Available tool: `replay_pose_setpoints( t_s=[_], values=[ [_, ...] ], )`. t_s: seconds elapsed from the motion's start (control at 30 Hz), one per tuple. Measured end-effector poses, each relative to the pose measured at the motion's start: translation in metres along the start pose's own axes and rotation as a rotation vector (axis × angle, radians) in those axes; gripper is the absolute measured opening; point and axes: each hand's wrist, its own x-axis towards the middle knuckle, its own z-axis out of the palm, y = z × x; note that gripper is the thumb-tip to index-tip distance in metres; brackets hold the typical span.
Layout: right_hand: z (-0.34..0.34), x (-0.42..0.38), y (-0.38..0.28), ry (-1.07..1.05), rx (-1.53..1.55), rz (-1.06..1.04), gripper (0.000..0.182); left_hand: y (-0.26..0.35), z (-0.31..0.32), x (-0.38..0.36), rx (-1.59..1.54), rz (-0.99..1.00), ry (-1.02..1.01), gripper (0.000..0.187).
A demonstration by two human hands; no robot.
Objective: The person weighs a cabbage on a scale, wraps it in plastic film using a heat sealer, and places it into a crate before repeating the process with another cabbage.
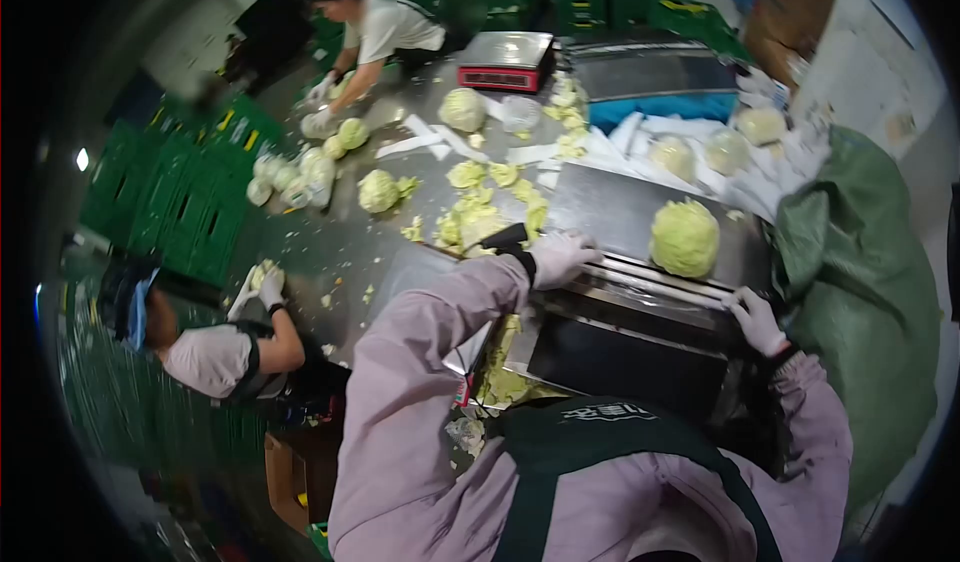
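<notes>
A pale green cabbage (685,238) sits on the metal plate of a wrapping machine (590,202) in front of me. My left hand (563,259), in a white glove, is closed at the left end of the machine's long rollers (650,280). At their right end my right hand (757,320), also gloved, pinches with fingers together. Between both hands stretches a strip of clear plastic film (640,304), its edge in my fingers. The dark plate (628,367) lies nearer my apron.
Loose cabbage leaves (475,217) and whole cabbages (378,191) lie on the metal table. A red scale (505,62) stands at the back. Wrapped cabbages (672,158) rest behind the machine; a green sack (860,322) bulges at right. Two co-workers (215,360) handle cabbages at left.
</notes>
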Motion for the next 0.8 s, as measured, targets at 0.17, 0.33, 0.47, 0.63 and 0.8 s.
replay_pose_setpoints(
  t_s=[0.17, 0.33, 0.47, 0.63, 0.8],
  values=[
    [0.004, -0.002, 0.013, 0.01, 0.058, 0.049, 0.01, 0.009, 0.003, 0.017, 0.224, 0.203, -0.067, 0.059],
    [0.009, -0.001, 0.018, 0.035, -0.006, 0.05, 0.011, 0.019, 0.037, 0.049, 0.213, 0.317, 0.002, 0.037],
    [0.012, 0.001, 0.018, 0.13, 0.079, 0.052, 0.009, 0.031, 0.05, 0.061, -0.043, 0.238, 0.138, 0.013],
    [0.004, -0.009, 0.004, 0.108, 0.204, 0.048, 0.007, 0.054, 0.035, 0.032, -0.808, -0.333, 0.205, 0.006],
    [-0.052, -0.035, -0.081, -0.499, 0.06, 0.07, 0.011, 0.113, -0.079, -0.006, -0.616, -0.248, -0.295, 0.008]
  ],
)
